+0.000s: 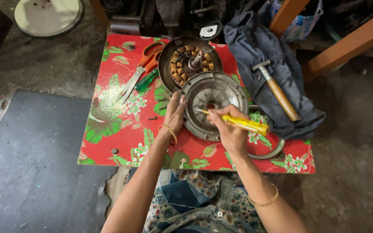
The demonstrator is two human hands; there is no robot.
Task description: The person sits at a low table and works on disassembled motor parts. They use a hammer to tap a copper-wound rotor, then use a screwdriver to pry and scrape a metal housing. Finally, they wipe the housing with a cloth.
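Observation:
A round grey metal motor cover (221,88) lies on a small table with a red flowered cloth (121,129). My left hand (175,113) rests against the cover's left rim, fingers curled on it. My right hand (229,129) grips a yellow-handled screwdriver (243,124), its tip pointing into the middle of the cover. Behind the cover sits the other motor half (186,60) with copper windings and a shaft.
Orange-handled scissors (140,69) and a green-handled screwdriver (146,80) lie at the table's back left. A hammer (277,92) rests on a grey-blue cloth (273,56) at the right. A curved metal ring (269,153) lies near the front right. Wooden beams (346,43) stand at the back right.

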